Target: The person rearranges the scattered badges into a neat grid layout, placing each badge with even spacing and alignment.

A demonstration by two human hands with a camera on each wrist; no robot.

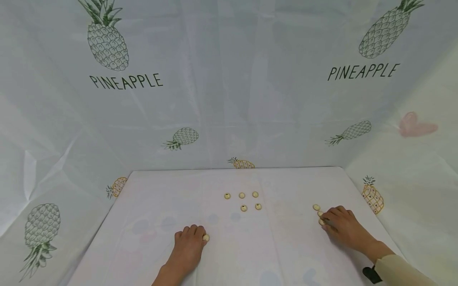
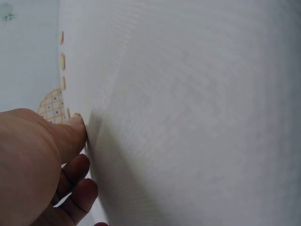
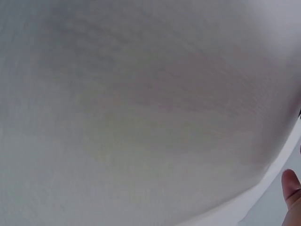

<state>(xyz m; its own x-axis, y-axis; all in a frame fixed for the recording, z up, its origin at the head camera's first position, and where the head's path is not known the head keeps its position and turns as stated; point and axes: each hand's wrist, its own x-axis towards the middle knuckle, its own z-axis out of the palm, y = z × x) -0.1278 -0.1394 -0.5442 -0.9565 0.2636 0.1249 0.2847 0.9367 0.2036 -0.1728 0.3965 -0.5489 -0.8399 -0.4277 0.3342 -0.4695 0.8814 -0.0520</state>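
Note:
My left hand (image 1: pixel 188 244) lies low on the white table with curled fingers, its thumb side against a small round pale-yellow wooden piece (image 1: pixel 206 237). In the left wrist view the thumb (image 2: pixel 70 136) reaches down to the table surface, with a tan edge of a piece just past its tip. At the right, my right hand (image 1: pixel 341 226) pinches another round piece (image 1: pixel 322 222) between thumb and index finger. Two more pieces, one (image 1: pixel 320 213) by the index finger and one (image 1: pixel 316 207) farther back, form a short line with it. Only a thumb tip (image 3: pixel 290 183) shows in the right wrist view.
Several similar round pieces lie mid-table: a back row including one piece (image 1: pixel 241 195), and two in front, including one (image 1: pixel 258 206). White cloth with pineapple prints (image 1: pixel 108 47) hangs behind and beside the table (image 1: pixel 171 182). A dark item (image 1: pixel 372 275) sits at the right wrist.

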